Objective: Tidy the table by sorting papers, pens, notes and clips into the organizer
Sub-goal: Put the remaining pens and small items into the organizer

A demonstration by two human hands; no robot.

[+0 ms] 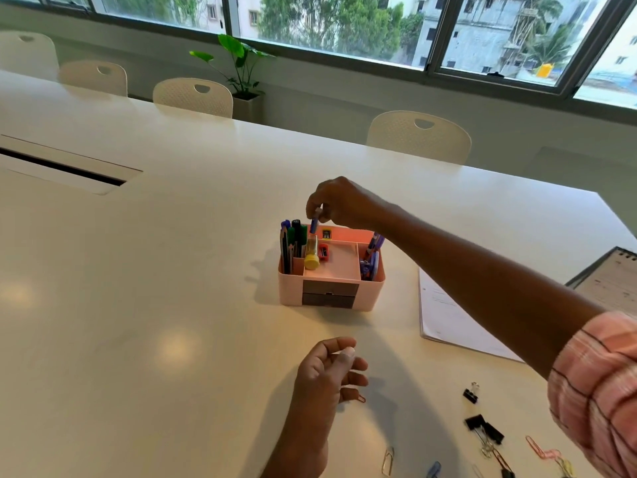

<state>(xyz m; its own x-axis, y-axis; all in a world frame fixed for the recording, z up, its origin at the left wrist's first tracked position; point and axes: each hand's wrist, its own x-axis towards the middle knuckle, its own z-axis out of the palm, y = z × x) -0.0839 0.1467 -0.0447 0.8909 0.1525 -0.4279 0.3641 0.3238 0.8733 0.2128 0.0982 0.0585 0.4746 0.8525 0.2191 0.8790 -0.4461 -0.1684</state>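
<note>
The right hand (339,201) reached over the pink organizer (289,288), which stood in the middle of the tabletop (172,270). Its grip pinched the top of a blue pen (313,225) just above the far left compartments, beside the upright pens (293,243) standing there. To seat it well, the pen probably needed to stay vertical, drop straight into a free slot clear of the yellow-capped tube (312,258), and be let go only once its tip touched bottom. The left hand (327,370) hovered nearer, fingers curled; whether its grip held anything could not be told. Binder clips (482,429) and papers (448,315) lay unsorted to the right
</note>
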